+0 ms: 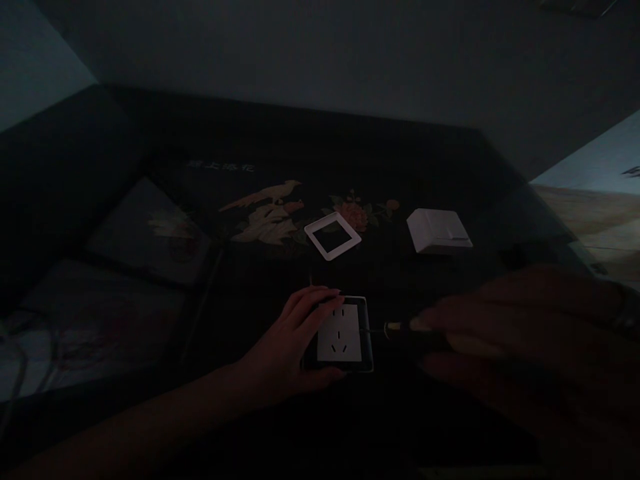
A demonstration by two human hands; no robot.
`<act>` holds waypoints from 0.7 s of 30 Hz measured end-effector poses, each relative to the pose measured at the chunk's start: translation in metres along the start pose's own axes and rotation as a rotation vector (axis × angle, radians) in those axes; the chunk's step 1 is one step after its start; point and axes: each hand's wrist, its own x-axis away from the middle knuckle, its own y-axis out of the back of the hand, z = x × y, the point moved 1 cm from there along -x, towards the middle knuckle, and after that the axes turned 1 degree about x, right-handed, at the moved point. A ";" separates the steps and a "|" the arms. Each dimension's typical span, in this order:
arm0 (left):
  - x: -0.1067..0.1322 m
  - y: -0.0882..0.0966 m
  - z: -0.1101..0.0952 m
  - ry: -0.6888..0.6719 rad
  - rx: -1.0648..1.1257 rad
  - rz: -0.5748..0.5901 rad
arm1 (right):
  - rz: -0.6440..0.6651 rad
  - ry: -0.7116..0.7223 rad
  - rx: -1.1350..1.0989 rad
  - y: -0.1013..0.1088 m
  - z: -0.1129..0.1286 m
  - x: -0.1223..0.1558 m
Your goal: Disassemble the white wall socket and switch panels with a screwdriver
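Note:
A white wall socket (340,340) with a dark surround sits near the middle of the dark surface. My left hand (293,343) grips it from the left, fingers over its top edge and thumb along the bottom. My right hand (505,327), dim and blurred, is closed around a screwdriver (394,327). Its thin shaft points left, and the tip is at the right side of the white socket face; whether it touches is too dark to tell. The tool's handle is mostly hidden in my fingers.
Beyond the socket lies a white square frame (343,247) with an open centre. A white box-like piece (437,229) stands to its right. The dark surface bears a painted bird and flowers (353,217). A cable (23,363) shows at far left, and a pale wall rises behind.

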 end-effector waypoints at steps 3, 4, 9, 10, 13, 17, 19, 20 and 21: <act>0.000 0.000 0.001 0.007 0.002 -0.002 | 0.045 0.074 0.201 -0.003 -0.005 -0.001; 0.000 0.000 0.001 0.008 0.004 0.000 | 0.080 0.100 0.246 -0.003 -0.005 -0.002; 0.001 0.000 0.001 0.002 0.002 0.000 | 0.236 0.133 0.229 0.004 0.006 0.000; 0.001 0.000 0.001 -0.002 0.000 -0.001 | 0.235 0.132 0.236 0.006 0.007 0.002; 0.001 0.000 0.001 -0.013 0.001 -0.011 | 0.195 0.091 0.308 0.007 0.003 0.007; 0.000 0.000 0.000 -0.010 -0.002 -0.015 | 0.152 0.103 0.382 0.000 -0.002 0.000; -0.001 0.001 -0.001 -0.011 -0.006 -0.009 | 0.164 0.174 0.406 -0.004 0.001 -0.007; -0.001 0.002 -0.002 -0.011 -0.008 -0.004 | 0.178 0.197 0.410 -0.004 0.004 -0.009; -0.001 0.002 -0.002 -0.008 -0.009 0.006 | 0.201 0.206 0.409 -0.004 0.006 -0.010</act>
